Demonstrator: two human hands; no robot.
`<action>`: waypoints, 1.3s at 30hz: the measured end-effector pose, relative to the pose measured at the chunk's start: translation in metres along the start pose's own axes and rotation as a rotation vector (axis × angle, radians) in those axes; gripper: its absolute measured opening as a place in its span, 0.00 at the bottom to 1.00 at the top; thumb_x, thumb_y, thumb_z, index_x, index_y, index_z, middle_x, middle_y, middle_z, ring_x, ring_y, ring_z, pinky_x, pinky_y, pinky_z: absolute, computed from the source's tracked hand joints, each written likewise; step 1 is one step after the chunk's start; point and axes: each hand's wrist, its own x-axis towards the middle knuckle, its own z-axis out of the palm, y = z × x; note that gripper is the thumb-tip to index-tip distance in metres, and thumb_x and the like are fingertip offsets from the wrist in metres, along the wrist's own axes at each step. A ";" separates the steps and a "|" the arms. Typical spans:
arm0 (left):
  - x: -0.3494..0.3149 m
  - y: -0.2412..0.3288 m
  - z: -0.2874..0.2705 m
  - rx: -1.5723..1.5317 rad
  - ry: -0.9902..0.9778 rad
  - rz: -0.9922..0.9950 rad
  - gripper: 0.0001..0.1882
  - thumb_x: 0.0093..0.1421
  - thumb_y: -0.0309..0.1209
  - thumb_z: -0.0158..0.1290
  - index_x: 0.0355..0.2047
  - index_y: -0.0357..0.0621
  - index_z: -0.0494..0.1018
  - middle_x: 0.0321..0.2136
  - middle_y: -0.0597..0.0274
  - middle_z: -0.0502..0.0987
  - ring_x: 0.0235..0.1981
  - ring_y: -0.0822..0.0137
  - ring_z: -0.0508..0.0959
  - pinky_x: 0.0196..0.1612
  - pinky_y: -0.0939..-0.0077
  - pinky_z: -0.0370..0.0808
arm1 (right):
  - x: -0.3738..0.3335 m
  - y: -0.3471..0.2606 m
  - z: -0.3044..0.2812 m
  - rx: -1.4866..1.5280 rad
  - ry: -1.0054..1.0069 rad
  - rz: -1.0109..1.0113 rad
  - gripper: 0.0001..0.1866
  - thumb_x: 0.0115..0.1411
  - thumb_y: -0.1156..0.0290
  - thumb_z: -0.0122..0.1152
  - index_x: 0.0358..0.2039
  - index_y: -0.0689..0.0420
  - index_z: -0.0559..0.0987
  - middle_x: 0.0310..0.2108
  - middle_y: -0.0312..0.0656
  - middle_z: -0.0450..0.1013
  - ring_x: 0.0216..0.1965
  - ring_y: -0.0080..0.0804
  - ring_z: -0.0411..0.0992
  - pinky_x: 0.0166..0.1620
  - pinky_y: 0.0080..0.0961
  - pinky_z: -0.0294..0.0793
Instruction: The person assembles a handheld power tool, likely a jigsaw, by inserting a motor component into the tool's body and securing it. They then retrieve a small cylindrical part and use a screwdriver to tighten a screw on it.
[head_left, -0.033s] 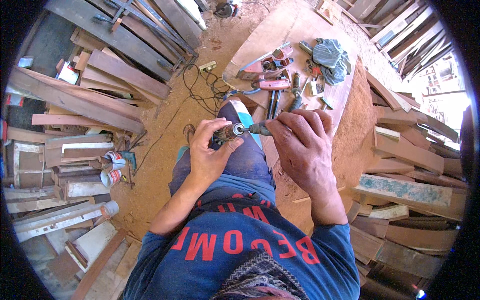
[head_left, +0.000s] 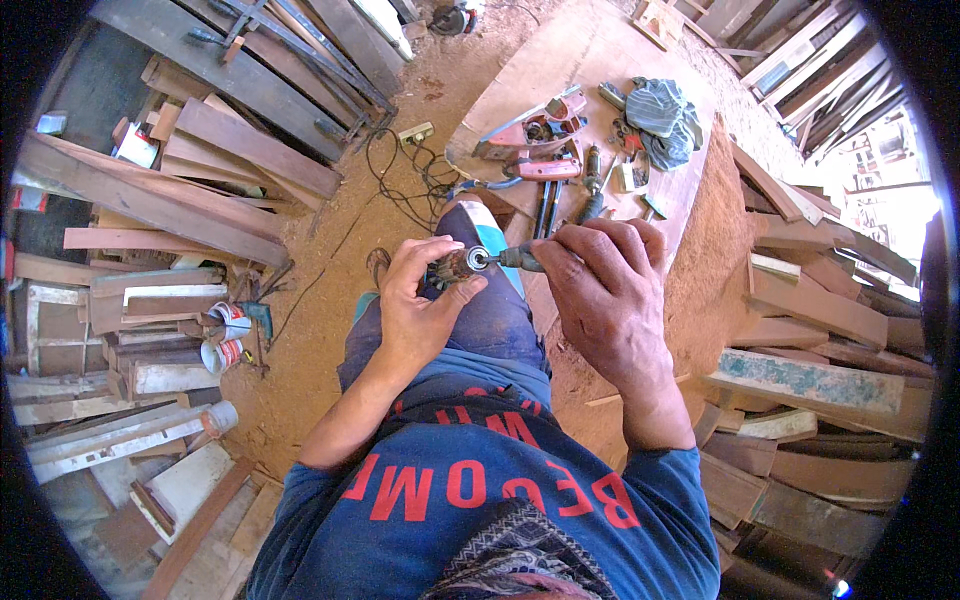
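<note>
Metal part point(head_left: 461, 265): centre of the frame, over your lap point(head_left: 450, 330); brownish, dark-sided and rounded, with a bright ring point(head_left: 478, 259) at its right end.
Left grip point(head_left: 414, 308): your thumb and fingers wrap the metal part, probably steadying it with the ring facing you.
Right grip point(head_left: 605, 287): your fingers clasp a dark tool point(head_left: 521, 258), seemingly to aim its tip at the ring; contact is too small to tell.
Desk point(head_left: 530, 68): upper centre-right; a red-bodied tool point(head_left: 548, 168) and cloth point(head_left: 663, 122) lie there, perhaps for easy reach.
</note>
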 end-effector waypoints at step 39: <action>0.004 0.012 0.002 -0.042 0.020 -0.030 0.25 0.55 0.29 0.76 0.51 0.41 0.81 0.49 0.48 0.83 0.52 0.53 0.83 0.56 0.62 0.79 | 0.006 -0.006 -0.009 -0.051 0.010 -0.066 0.20 0.52 0.69 0.70 0.48 0.49 0.85 0.49 0.32 0.78 0.50 0.32 0.76 0.58 0.45 0.69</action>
